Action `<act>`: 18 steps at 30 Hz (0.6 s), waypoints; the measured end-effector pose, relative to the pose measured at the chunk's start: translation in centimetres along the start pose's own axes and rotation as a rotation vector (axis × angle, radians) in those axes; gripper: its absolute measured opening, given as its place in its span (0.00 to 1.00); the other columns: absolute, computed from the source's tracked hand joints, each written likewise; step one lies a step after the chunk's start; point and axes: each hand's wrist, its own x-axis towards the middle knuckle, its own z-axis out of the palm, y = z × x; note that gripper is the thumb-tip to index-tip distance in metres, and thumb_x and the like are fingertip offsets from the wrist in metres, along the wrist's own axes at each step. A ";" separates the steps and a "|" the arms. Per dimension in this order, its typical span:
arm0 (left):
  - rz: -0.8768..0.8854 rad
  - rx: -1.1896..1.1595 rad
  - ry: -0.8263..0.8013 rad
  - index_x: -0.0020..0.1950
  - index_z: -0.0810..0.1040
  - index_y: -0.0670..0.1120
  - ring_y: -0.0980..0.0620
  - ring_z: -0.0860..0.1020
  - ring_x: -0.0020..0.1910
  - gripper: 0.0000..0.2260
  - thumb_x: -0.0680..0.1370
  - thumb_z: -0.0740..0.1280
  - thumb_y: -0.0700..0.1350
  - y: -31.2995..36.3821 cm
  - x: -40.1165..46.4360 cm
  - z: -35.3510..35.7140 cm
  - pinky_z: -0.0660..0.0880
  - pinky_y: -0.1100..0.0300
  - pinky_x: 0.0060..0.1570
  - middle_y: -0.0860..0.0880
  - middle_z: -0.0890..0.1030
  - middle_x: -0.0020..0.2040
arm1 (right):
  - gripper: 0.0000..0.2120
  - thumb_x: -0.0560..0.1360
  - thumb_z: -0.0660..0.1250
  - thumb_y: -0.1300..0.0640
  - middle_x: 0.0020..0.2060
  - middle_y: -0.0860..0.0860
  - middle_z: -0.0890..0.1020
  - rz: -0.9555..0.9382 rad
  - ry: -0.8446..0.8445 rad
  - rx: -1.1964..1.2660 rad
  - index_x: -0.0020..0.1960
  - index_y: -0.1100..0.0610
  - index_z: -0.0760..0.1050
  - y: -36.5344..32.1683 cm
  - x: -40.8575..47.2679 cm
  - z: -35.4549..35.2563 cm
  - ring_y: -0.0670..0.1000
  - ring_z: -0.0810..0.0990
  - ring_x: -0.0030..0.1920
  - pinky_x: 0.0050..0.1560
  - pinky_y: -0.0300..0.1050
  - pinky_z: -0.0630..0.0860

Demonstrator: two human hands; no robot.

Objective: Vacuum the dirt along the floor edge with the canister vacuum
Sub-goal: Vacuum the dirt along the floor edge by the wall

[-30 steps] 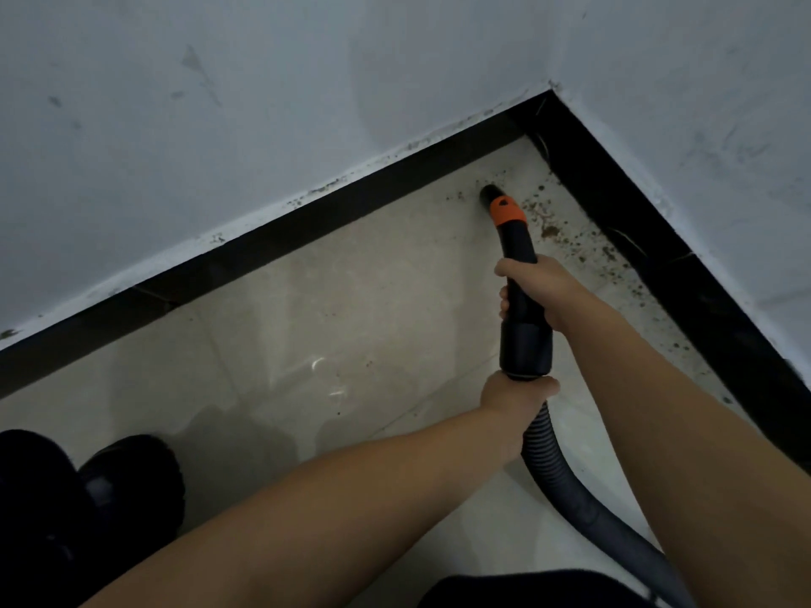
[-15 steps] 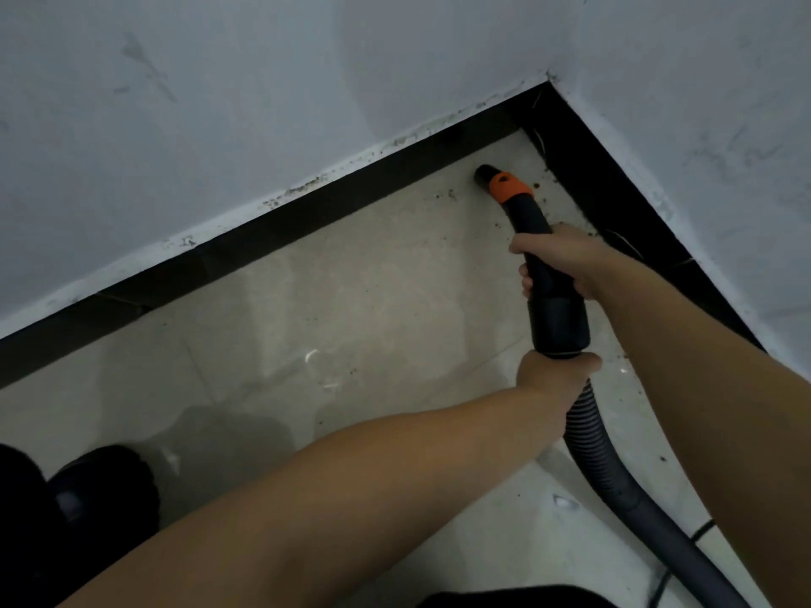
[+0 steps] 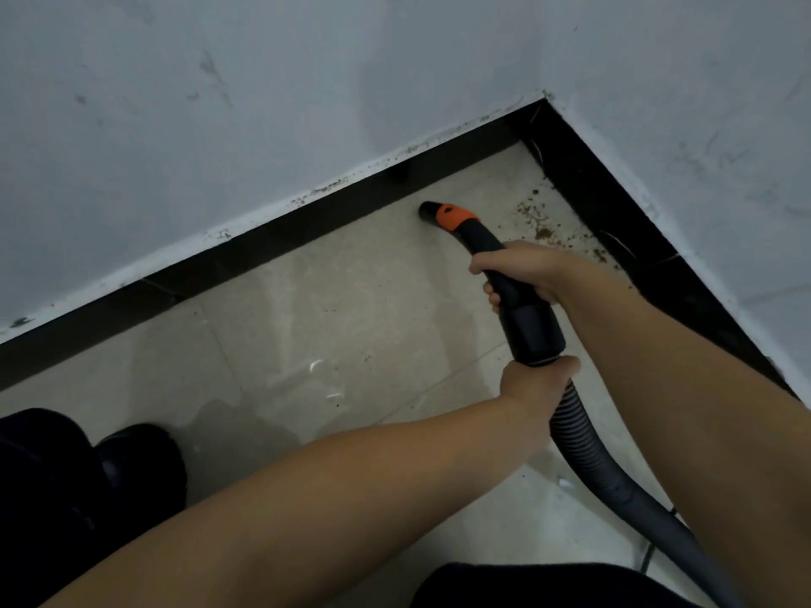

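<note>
Right hand (image 3: 524, 269): we see it wrapped round the black handle (image 3: 509, 283) of the vacuum, fingers curled under and the thumb over the top, nearer the corner than the other hand.
Left hand (image 3: 537, 383): we see it gripping the hose (image 3: 579, 445) right where the ribbed part meets the wide black cuff (image 3: 533, 333), farther from the corner than the right hand.
Arms: both of ours are bare and reach in from the bottom of the view, the left crossing low, the right coming along the right side.
Nozzle (image 3: 428, 210): black tip with an orange collar (image 3: 454, 216) behind it, pressed down to the floor just beside the black skirting (image 3: 307, 221) of the left wall, a short way out from the corner.
Dirt (image 3: 542, 226): brown crumbs scattered on the floor between the nozzle and the right-hand skirting, close to the corner; a few more specks trail along that skirting away from the corner.
Hose run: it curves from our left hand away from the corner and leaves at the bottom right edge.
Floor (image 3: 342, 309): pale glossy tiles with small stains, spreading out from the corner.
Walls (image 3: 219, 103): white, scuffed, meeting at the corner (image 3: 544, 103).
Shoe (image 3: 140, 462): dark, at the lower left, well away from the corner.
</note>
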 end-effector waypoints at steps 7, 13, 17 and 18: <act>-0.053 0.037 -0.006 0.55 0.75 0.44 0.47 0.77 0.51 0.12 0.73 0.71 0.43 -5.0 -1.8 -0.8 0.70 0.57 0.46 0.45 0.79 0.52 | 0.06 0.76 0.66 0.61 0.29 0.56 0.74 0.026 0.102 0.045 0.48 0.60 0.69 4.5 -2.8 1.9 0.53 0.74 0.26 0.29 0.46 0.76; -0.088 0.251 -0.052 0.43 0.73 0.47 0.47 0.76 0.50 0.06 0.73 0.71 0.41 -7.6 -2.3 -2.0 0.73 0.56 0.49 0.45 0.78 0.48 | 0.06 0.75 0.66 0.63 0.29 0.57 0.73 0.077 0.341 0.297 0.48 0.62 0.69 9.2 -5.0 1.5 0.54 0.73 0.25 0.29 0.45 0.76; -0.120 0.404 -0.099 0.40 0.71 0.49 0.49 0.75 0.44 0.09 0.74 0.71 0.41 -8.5 -2.7 -2.4 0.71 0.57 0.48 0.49 0.74 0.41 | 0.08 0.75 0.66 0.63 0.30 0.58 0.73 0.103 0.480 0.460 0.51 0.62 0.68 12.3 -6.4 1.1 0.54 0.73 0.25 0.26 0.44 0.75; -0.127 0.431 -0.100 0.40 0.70 0.48 0.51 0.74 0.41 0.09 0.74 0.71 0.42 -8.8 -2.7 -2.5 0.70 0.57 0.47 0.50 0.74 0.41 | 0.08 0.75 0.66 0.63 0.30 0.58 0.73 0.107 0.510 0.490 0.51 0.62 0.68 12.9 -6.6 1.2 0.54 0.73 0.25 0.26 0.44 0.75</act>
